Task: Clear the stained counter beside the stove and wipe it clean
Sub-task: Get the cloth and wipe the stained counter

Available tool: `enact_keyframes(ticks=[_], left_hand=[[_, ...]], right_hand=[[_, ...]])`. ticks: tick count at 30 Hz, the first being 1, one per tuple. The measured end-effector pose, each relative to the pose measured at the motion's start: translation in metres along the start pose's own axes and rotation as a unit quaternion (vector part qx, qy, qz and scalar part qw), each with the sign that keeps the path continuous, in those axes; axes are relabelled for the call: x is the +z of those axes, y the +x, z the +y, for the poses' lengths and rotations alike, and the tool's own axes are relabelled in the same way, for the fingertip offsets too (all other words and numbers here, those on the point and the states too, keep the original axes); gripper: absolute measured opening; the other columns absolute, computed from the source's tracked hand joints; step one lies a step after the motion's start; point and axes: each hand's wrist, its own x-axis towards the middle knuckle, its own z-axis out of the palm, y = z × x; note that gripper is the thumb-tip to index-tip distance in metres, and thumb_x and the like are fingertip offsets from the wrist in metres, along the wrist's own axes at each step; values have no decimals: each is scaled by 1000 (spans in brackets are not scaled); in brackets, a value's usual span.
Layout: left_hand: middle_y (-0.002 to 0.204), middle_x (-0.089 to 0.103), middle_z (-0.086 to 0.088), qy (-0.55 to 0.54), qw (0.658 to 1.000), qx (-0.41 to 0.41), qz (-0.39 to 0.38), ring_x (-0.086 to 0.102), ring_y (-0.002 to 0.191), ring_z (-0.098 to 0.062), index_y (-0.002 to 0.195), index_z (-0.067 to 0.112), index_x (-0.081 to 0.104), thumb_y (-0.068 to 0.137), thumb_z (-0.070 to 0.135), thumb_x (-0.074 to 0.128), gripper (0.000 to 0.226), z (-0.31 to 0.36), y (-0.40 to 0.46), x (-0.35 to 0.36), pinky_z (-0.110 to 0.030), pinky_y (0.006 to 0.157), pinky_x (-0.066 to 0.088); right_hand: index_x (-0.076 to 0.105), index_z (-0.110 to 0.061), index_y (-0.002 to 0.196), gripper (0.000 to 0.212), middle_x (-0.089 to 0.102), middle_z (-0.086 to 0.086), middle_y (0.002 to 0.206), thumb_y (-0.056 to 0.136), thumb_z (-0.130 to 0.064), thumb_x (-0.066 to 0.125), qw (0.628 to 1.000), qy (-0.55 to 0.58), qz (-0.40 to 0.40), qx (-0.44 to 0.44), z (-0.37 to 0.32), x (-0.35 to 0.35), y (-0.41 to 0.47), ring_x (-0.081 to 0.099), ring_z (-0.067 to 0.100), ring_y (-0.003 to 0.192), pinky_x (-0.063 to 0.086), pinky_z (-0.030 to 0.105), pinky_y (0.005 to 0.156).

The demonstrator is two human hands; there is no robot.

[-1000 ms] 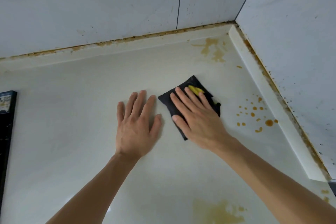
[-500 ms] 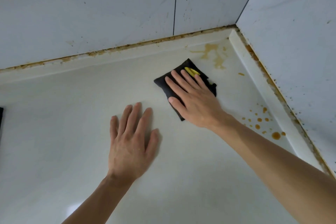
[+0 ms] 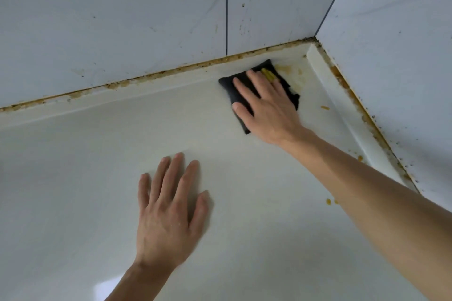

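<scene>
Counter (image 3: 244,203) grime is being chased: the cloth (image 3: 236,91), flat under the right hand (image 3: 266,107)'s spread fingers (image 3: 241,85), has slid into the corner stain (image 3: 285,69) just beyond them. Left hand (image 3: 168,215) rests open, empty. Spots remain.

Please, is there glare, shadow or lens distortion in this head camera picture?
Head view: a pale glare patch lies on the counter near the bottom edge; soft shadow hugs the left hand; the wide lens bends the wall seam; the right hand and black cloth look reasonably sharp.
</scene>
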Motion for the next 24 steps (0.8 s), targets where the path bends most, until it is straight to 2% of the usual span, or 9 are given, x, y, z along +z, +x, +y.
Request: enact_keyframes(ticks=[2,4,6,9,14,17,20,24], left_hand=[[172,31,1,-2,1000,0,2,24,162,-26,158,28,44,104,56,36,61,1,0,0,-57,129,17],[171,32,-1,-4,1000,-2,-1,24,162,-26,157,27,45,103,54,40,61,2,1,-1,-58,128,18],[171,32,-1,-3,1000,-5,-4,23,162,-26,157,27,45,103,54,42,61,3,1,-3,-58,128,18],[171,32,-1,-4,1000,-8,0,24,162,-26,157,27,45,102,53,44,61,4,1,-3,-57,128,17],[172,31,0,-2,1000,-5,7,23,162,-25,158,28,43,102,54,43,61,2,1,-1,-55,128,16],[171,32,-1,-6,1000,-3,14,24,162,-26,157,27,45,101,53,44,61,3,1,-2,-56,128,17],[170,34,-1,-15,1000,-2,20,26,161,-26,156,26,47,101,52,46,61,4,2,-4,-57,128,19],[169,37,-4,-18,1000,-6,17,28,160,-29,156,24,48,101,51,47,61,8,3,-10,-58,127,20]], right_hand=[[30,-32,161,64,25,7,166,103,-59,25,998,4,15,56,30,-6,2,22,27,154,12,46,129],[25,-33,162,65,21,6,169,103,-59,22,996,3,-1,89,51,-10,5,17,25,156,10,46,129],[17,-33,164,65,11,5,173,105,-58,20,994,4,-13,109,54,-12,6,7,24,160,4,47,130],[11,-28,166,65,5,10,173,106,-55,19,989,1,-16,147,36,-8,-13,2,29,160,2,49,129],[8,-33,165,68,3,3,174,103,-61,12,999,-22,-45,22,49,-10,-45,1,22,161,8,47,130],[7,-35,165,68,2,-1,174,103,-63,13,997,-22,-39,65,68,-13,-11,2,20,160,8,44,129],[9,-33,165,67,4,2,174,104,-60,17,994,-16,-24,108,63,-8,3,5,23,160,8,46,129],[11,-30,165,67,7,7,174,105,-58,17,995,-27,-27,87,51,-9,-50,7,26,160,7,48,129]])
